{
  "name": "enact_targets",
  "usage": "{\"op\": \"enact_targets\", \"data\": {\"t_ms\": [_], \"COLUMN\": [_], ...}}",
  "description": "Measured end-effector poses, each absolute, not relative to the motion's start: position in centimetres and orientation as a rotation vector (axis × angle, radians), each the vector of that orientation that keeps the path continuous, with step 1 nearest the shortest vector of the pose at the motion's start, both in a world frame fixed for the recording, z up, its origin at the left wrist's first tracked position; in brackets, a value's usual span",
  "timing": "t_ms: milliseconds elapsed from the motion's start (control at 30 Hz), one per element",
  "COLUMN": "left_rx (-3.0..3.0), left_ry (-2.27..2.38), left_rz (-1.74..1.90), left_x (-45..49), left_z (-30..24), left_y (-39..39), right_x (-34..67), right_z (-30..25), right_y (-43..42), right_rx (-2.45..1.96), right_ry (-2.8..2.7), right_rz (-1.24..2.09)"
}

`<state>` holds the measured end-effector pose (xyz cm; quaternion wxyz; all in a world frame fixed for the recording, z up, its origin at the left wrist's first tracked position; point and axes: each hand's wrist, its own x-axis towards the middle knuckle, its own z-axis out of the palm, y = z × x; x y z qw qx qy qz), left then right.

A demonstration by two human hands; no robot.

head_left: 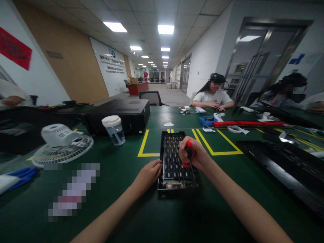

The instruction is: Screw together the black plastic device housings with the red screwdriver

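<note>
Head view: one black oblong casing (174, 167), dark rows of hexagonal cells inside, a tan piece (174, 186) across its near end; flat on the green table (157, 219). My left hand (151, 170): fingers bent at the casing's left rim; whether gripping, I cannot tell. My right hand (198, 154): fingers wrapped round a red-and-black screwdriver (186, 164), above the casing's right side.

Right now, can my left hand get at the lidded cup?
Probably yes: your left hand rests against the black tray, and nothing appears to block its way to the lidded cup.
</note>
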<state>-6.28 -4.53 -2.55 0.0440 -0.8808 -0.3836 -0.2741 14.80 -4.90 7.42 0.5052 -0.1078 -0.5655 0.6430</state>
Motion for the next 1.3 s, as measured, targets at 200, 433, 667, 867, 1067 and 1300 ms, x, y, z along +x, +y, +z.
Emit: {"op": "enact_targets", "data": {"t_ms": [200, 433, 667, 867, 1067, 1300], "left_rx": [-2.687, -2.689, -2.697, -2.701, -2.694, -2.71], "left_ry": [-1.167, -1.161, -1.16, -1.163, -1.173, -1.191], "left_rz": [-0.822, -0.848, -0.848, -0.821, -0.81, -0.782], "left_x": [-6.3, -6.2, -6.3, -6.4, -6.4, -6.3], "left_z": [-2.6, -2.5, -2.5, -2.8, -2.8, -2.6], "left_y": [-4.5, -4.6, -4.6, -4.4, -4.4, -4.5], "right_x": [14.7, 14.9, 14.9, 15.2, 15.5, 15.8], "right_z": [7.8, 8.0, 8.0, 8.1, 8.2, 8.3], "right_y": [-5.0, -5.2, -5.3, -5.2, -5.1, -4.9], "right_rx": [-0.254, -0.293, -0.291, -0.266, -0.282, -0.258], "right_ry": [-1.303, -1.303, -1.322, -1.332, -1.357, -1.373], "right_rz": [1.609, 1.622, 1.6, 1.604, 1.609, 1.619]}}
